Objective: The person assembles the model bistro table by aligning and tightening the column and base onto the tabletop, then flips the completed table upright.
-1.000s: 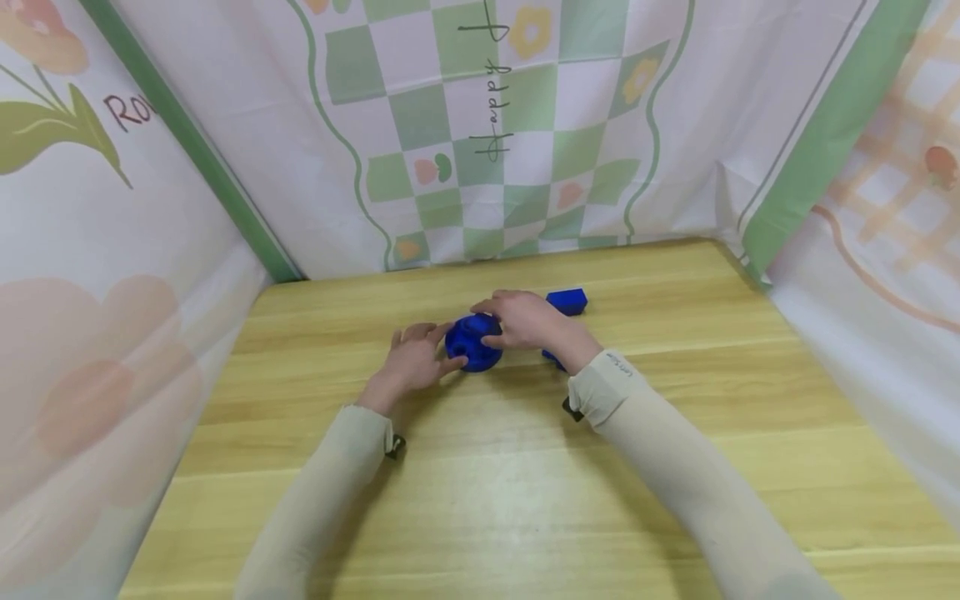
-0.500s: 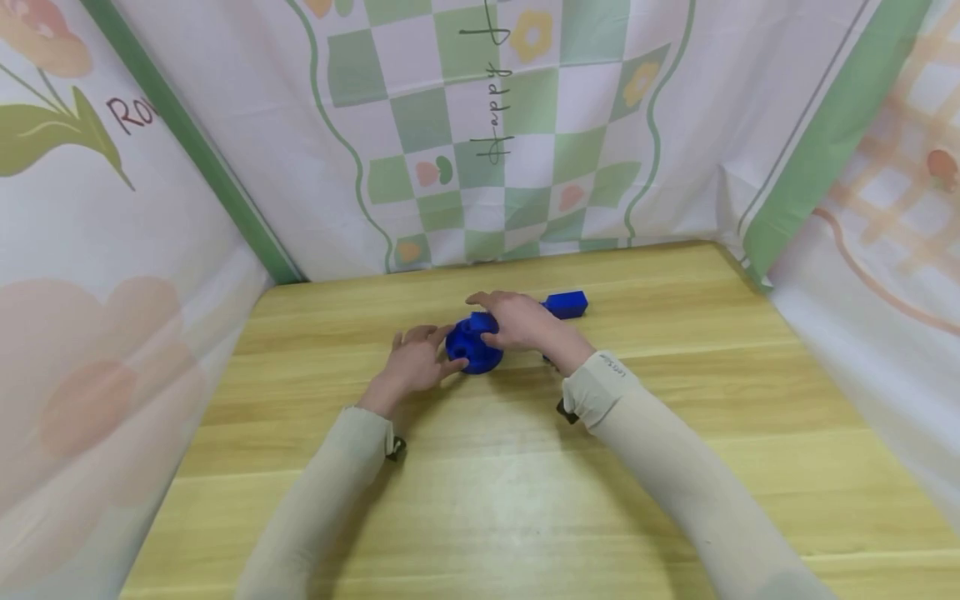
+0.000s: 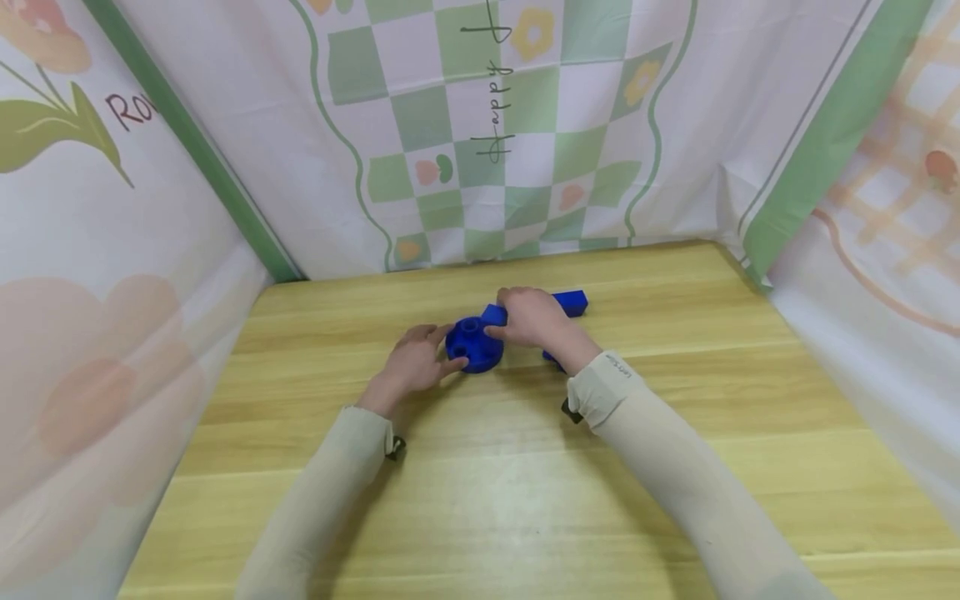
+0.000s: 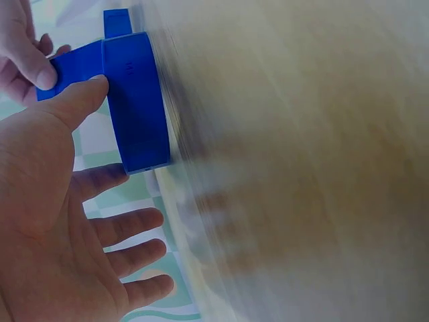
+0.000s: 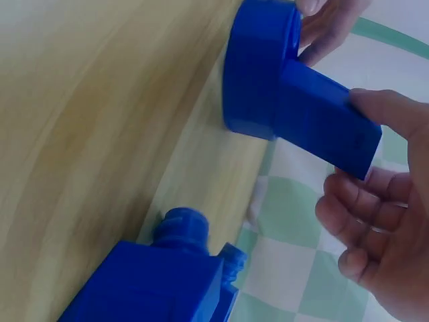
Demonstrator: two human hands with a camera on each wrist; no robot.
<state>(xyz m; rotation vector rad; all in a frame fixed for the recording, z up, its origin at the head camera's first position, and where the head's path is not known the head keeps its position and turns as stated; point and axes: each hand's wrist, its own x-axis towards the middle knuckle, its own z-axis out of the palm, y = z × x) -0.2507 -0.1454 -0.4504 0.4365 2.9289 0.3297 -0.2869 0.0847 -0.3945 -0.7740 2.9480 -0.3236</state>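
Observation:
A round blue base (image 3: pixel 474 357) with holes in its top sits on the table. My left hand (image 3: pixel 414 360) holds it at the side, thumb and index finger against its rim, the other fingers spread straight in the left wrist view. My right hand (image 3: pixel 536 321) pinches a blue rectangular block (image 5: pixel 325 117) between thumb and fingers. This block leans at a slant at the base's right far side, its inner end right at the base's top in the right wrist view. In the head view, the right hand covers much of the block.
Another blue block (image 3: pixel 573 303) lies behind my right hand. A small part of a blue piece (image 3: pixel 551 358) shows under the right wrist. The right wrist view has a large blue block with a round neck (image 5: pixel 181 228). Patterned cloth (image 3: pixel 510 183) hangs behind the wooden table.
My right hand has shifted slightly right, and the block in it has moved from over the base's top toward its right far side, baring a round hole. My left hand stays put.

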